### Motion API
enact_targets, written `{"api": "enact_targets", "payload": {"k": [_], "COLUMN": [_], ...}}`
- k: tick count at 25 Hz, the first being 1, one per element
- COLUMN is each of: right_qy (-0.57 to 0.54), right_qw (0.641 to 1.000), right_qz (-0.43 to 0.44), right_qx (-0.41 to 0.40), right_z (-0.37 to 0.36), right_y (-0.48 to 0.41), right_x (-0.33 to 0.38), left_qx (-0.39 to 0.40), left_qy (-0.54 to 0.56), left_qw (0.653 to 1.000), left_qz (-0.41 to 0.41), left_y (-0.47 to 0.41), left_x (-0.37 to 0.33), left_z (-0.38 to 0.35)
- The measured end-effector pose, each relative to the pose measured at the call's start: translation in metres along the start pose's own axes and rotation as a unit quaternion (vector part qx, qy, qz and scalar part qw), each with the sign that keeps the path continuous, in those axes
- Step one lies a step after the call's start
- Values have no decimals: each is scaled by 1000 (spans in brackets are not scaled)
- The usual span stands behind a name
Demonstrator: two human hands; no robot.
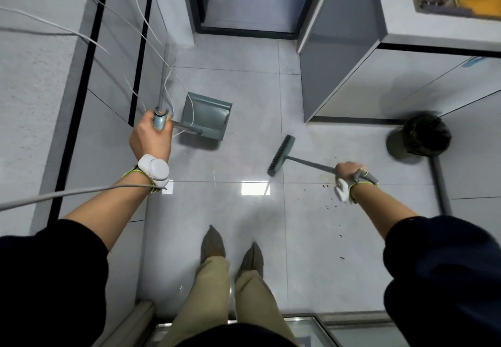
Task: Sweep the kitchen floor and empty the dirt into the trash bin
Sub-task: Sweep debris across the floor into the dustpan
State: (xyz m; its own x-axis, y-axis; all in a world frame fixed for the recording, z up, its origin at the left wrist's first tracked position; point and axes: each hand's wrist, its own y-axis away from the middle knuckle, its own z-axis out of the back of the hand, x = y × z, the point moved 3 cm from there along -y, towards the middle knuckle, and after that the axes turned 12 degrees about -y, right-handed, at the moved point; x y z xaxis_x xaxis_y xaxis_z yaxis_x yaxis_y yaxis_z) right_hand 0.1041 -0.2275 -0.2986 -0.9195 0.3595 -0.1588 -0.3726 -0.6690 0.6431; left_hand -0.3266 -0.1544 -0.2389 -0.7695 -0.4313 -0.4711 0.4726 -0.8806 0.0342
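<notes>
Dirt (pixel 328 203): dark crumbs scattered on the glossy grey tile floor (pixel 298 238), just below the right hand, on the near side of the bristles.
Right hand (pixel 348 173): fist wrapped round the broom stick, the closer hand to those crumbs.
Broom (pixel 280 155): thin metal stick running left and away to a flat bristle head.
Left hand (pixel 151 136): curled tight round the dustpan's upright handle.
Dustpan (pixel 207 115): grey-green plastic scoop, well left of the crumbs.
Trash bin (pixel 418 136): round, black-lined, far right beside the cabinet.
</notes>
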Motion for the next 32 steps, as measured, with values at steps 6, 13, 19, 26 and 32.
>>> {"api": "enact_targets", "payload": {"k": [6, 13, 19, 26, 32], "right_qy": [18, -19, -16, 7, 29], "right_qw": [999, 973, 940, 920, 937], "right_qz": [49, 224, 322, 358, 303], "right_qx": [-2, 60, 111, 160, 169], "right_z": [11, -49, -124, -201, -184], "right_y": [19, 63, 113, 140, 102], "right_x": [6, 57, 142, 201, 109], "left_qx": [-5, -26, -44, -44, -31], "left_qy": [-3, -15, -26, -46, -36], "left_qw": [1000, 999, 998, 997, 998], "left_qz": [2, 30, 46, 49, 41], "left_y": [27, 68, 86, 86, 87], "left_x": [8, 24, 36, 62, 70], "left_z": [10, 19, 30, 27, 23]}}
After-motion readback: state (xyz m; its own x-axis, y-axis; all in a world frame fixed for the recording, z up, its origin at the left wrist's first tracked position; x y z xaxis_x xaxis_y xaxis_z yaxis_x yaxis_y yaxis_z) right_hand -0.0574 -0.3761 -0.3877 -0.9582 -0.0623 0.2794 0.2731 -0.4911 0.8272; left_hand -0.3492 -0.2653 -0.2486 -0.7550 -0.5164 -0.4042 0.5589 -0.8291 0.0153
